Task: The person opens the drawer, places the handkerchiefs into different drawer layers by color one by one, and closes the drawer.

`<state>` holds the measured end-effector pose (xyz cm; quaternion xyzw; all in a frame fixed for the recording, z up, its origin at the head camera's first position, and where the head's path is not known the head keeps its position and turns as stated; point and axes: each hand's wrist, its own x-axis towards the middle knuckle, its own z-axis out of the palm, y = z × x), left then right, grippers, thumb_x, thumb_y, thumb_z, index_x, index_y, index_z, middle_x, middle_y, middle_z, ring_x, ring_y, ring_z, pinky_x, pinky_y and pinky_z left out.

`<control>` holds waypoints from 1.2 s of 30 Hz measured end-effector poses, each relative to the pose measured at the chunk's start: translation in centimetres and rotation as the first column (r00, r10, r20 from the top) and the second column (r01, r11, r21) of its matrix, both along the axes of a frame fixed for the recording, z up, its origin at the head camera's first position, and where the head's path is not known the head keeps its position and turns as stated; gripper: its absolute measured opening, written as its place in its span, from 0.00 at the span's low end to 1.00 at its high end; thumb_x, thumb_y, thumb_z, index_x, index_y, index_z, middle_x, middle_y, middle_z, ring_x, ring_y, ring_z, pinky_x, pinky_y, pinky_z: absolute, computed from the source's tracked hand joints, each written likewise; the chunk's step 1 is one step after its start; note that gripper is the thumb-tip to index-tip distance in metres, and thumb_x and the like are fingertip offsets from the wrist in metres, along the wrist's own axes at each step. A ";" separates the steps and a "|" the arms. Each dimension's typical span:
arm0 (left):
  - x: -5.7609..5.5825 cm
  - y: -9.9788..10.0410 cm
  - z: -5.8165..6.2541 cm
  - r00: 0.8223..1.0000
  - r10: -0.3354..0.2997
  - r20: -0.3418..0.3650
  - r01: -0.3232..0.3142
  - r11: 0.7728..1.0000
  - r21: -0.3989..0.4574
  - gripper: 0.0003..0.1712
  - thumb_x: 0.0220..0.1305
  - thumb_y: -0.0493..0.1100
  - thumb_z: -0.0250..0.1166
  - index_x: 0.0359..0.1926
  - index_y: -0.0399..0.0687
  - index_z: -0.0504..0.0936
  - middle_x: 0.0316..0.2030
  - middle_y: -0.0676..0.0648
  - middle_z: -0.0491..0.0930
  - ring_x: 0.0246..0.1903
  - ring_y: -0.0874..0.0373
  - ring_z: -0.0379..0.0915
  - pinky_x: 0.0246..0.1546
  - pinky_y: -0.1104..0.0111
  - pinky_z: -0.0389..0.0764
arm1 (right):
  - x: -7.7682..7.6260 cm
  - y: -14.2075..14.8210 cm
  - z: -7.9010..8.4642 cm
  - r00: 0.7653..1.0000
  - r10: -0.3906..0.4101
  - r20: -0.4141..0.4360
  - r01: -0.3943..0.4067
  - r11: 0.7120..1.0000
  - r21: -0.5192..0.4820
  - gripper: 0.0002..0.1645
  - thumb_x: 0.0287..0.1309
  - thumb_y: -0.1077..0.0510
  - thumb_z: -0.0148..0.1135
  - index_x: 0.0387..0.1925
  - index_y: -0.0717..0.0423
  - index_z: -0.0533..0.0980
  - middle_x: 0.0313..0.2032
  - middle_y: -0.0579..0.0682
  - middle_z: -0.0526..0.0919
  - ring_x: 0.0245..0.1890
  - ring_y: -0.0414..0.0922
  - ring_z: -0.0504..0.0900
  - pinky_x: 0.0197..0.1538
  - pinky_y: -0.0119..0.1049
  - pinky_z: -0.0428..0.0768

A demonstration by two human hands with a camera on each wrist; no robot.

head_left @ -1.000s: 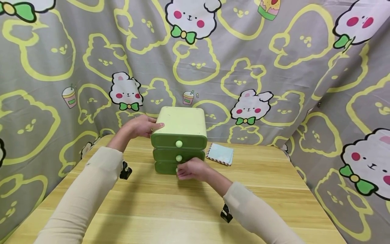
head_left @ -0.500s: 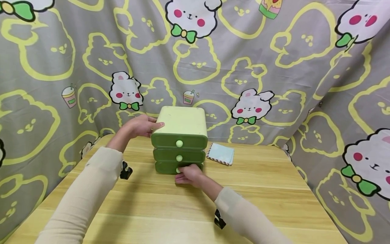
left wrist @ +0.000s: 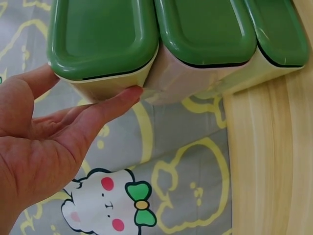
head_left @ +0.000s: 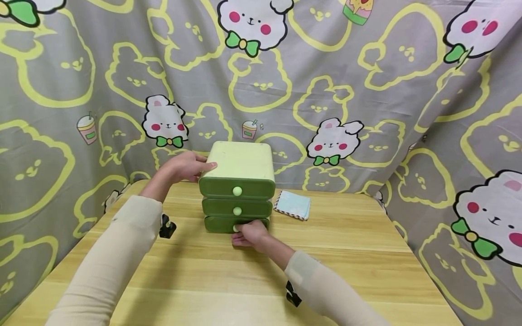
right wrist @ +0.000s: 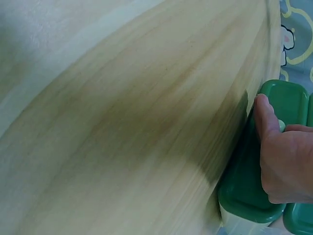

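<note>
A small chest of drawers (head_left: 242,160) with a pale yellow-green body and three dark green fronts stands on the wooden table. Each front has a round light green knob. My left hand (head_left: 185,166) holds its top left edge, thumb on the top and fingers along the side. In the left wrist view this hand (left wrist: 54,132) spans the top tier's corner. Down at the bottom drawer (head_left: 220,224), my right hand (head_left: 253,234) pinches the knob (right wrist: 281,126). That knob is partly hidden behind the fingers. All three drawers sit pushed in.
A folded light blue cloth (head_left: 292,204) with a checked edge lies right of the chest. A patterned grey curtain (head_left: 261,86) hangs close behind and around the table (head_left: 346,262). Black straps (head_left: 167,226) show under both sleeves.
My right hand has come down slightly and turned, leaving part of the bottom knob visible above its fingers. My left hand keeps its hold. The head view has shifted a little.
</note>
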<state>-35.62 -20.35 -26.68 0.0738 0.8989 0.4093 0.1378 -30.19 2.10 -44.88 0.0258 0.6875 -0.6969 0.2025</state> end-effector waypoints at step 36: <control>-0.2 0.1 -0.3 1.000 -0.028 0.009 0.029 0.999 -0.019 0.37 0.76 0.56 0.58 0.73 0.33 0.66 0.61 0.35 0.76 0.60 0.46 0.75 0.62 0.54 0.79 | 6.4 1.1 1.0 0.995 0.093 0.024 -0.094 0.994 0.056 0.18 0.73 0.64 0.55 0.48 0.81 0.76 0.40 0.70 0.86 0.38 0.57 0.90 0.43 0.43 0.89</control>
